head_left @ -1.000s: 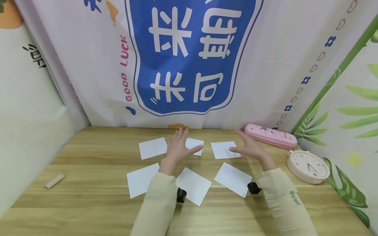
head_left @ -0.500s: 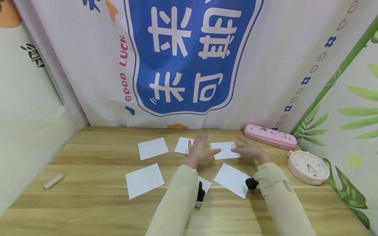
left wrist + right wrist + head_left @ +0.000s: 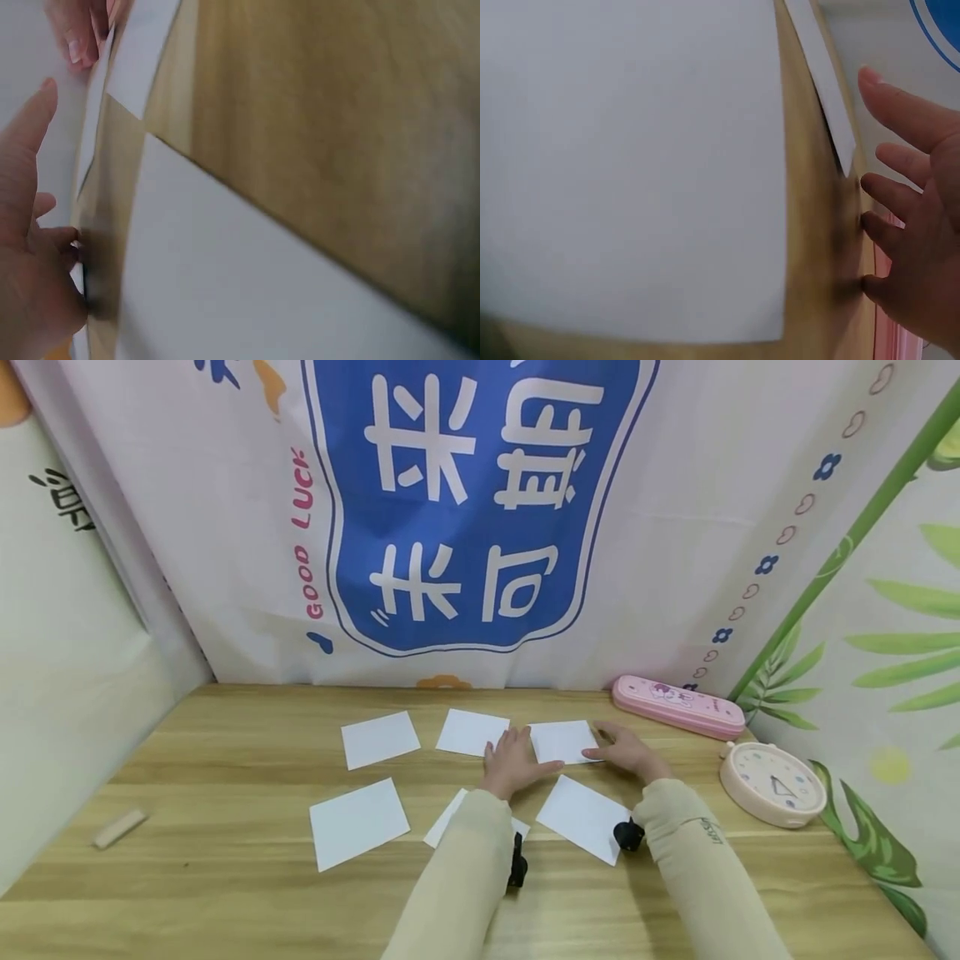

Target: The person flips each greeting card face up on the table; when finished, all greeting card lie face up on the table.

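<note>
Six-sided layout aside, several white cards lie in two rows on the wooden table [image 3: 240, 760]. My left hand [image 3: 516, 763], fingers spread, is down between the back middle card [image 3: 471, 732] and the back right card [image 3: 564, 742], its thumb towards the latter. On that card's other side is my right hand [image 3: 628, 752], its thumb over the card's right edge. In the right wrist view the fingertips [image 3: 870, 283] meet the tabletop beside the card [image 3: 832, 90]. Neither hand grips anything. My left sleeve covers much of the front middle card [image 3: 446, 820].
At left are the back left card [image 3: 381, 739] and front left card [image 3: 360, 822]; the front right card [image 3: 583, 818] is near my right wrist. A pink pencil case [image 3: 678, 706] and a clock [image 3: 774, 783] stand right. A small beige block [image 3: 120, 828] lies far left.
My left hand has moved right from the back middle card and come down beside the back right card. My right hand has lowered to the table at that card's right. The head view has shifted slightly.
</note>
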A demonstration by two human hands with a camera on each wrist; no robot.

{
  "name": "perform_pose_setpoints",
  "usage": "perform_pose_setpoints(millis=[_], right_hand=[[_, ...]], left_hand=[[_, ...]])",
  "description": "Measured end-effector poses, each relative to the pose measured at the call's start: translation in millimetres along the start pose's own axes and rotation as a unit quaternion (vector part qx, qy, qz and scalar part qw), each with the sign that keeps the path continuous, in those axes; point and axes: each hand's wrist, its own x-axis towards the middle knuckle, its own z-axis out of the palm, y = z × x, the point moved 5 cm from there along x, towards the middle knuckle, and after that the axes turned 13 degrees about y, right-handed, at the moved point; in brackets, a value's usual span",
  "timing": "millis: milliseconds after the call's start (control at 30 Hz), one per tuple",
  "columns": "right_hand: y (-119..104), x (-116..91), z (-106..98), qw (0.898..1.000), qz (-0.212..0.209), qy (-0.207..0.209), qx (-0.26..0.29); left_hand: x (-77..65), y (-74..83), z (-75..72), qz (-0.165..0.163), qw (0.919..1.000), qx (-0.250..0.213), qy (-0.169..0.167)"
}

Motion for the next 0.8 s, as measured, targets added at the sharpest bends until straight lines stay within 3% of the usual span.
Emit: perform_pose_setpoints(millis=[200, 467, 667, 800], right_hand=[[9.0, -0.4, 7.1, 0.999, -0.001, 0.043, -0.024], [15.8, -6.5, 9.2, 0.996, -0.029, 0.068, -0.046], [13.7, -6.5, 9.4, 0.996, -0.039, 0.054, -0.058], [11.7, -5.2, 10.4, 0.996, -0.038, 0.044, -0.066]], left_hand=[[-0.7, -8.7, 8.5, 0.015, 0.9999, 0.003, 0.004], [-4.8, -4.3, 8.2, 0.008, 0.9999, 0.009, 0.002], [-4.0, -4.1, 9.0, -0.005, 0.9994, 0.032, -0.013], [-1.8, -6.6, 9.3, -0.023, 0.9997, 0.006, -0.006]])
